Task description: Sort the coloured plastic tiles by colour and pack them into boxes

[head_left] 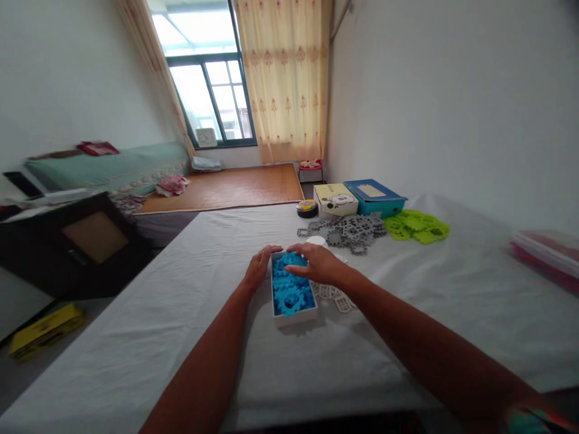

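Note:
A white open box (296, 316) stands on the white-covered surface in front of me, filled with blue snowflake-like plastic pieces (288, 295). Along its far left corner lies my left hand (259, 267), fingers stretched out toward the rim. My right hand (316, 263) reaches over the box's far right side. Its thumb and fingers are spread apart over the blue pieces, and whether they touch them is hard to tell. White openwork pieces (335, 295) lie to the right of the box, partly covered by my right forearm. A white round object (317, 241) shows just behind my right hand.
Grey openwork pieces (350, 231) and lime-green pieces (417, 226) lie farther back. Behind them stand a black-and-yellow round tin (307, 208), a yellow cartoon box (335, 199) and a blue box (375, 198). A clear-and-red package (547, 253) sits at the far right.

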Demonstrator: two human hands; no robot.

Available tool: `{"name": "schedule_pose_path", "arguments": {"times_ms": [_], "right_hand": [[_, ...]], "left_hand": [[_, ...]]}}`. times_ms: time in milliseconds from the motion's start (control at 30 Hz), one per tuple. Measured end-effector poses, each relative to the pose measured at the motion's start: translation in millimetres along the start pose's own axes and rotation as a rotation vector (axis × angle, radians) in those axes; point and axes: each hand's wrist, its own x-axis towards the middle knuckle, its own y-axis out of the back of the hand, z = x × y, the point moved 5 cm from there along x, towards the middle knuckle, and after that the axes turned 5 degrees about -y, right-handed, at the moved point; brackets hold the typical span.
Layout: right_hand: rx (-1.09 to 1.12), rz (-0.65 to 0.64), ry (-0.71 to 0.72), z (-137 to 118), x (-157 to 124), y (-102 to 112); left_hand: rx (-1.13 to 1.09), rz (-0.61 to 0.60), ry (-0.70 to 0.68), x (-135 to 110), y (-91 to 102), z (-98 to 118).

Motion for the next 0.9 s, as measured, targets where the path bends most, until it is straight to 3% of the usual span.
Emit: {"name": "schedule_pose_path", "arguments": {"times_ms": [133, 267, 333, 400, 500, 567, 633, 767, 900], "right_hand": [[0.043, 0.013, 0.055, -6.9, -0.7, -6.1], [0.075, -0.151, 0.32, -29.7, -30.1, -21.1], [0.082, -0.165, 0.379, -33.9, -34.6, -24.7], [0.071, -0.042, 0.297, -23.2, -27.0, -15.4], [-0.075, 0.147, 0.01, 14.2, -10.4, 8.9], [-0.246, 0.138, -0.186, 40.8, -4.1, 16.3], [-0.378, 0.046, -0.312, 60.2, -2.2, 11.7], [-0.439, -0.034, -0.363, 75.1, -1.8, -4.0], [-0.386, 0.124, -0.376, 70.1, -1.5, 18.4]], "left_hand": [[-0.064, -0.022, 0.027, -0.9, -2.8, 0.3], [-0.083, -0.048, 0.103, -2.1, -6.7, -5.9], [-0.092, -0.046, 0.131, -2.3, -6.8, -9.0], [-0.104, -0.038, 0.139, -2.0, -5.8, -10.8], [-0.116, -0.016, 0.139, -0.9, -3.0, -11.6], [-0.115, 0.013, 0.138, -0.4, -0.6, -11.8], [-0.12, 0.039, 0.14, -0.3, 1.3, -12.2], [-0.141, 0.068, 0.151, -0.8, 3.5, -13.4], [-0.167, 0.095, 0.169, -0.8, 4.7, -15.9]]}}
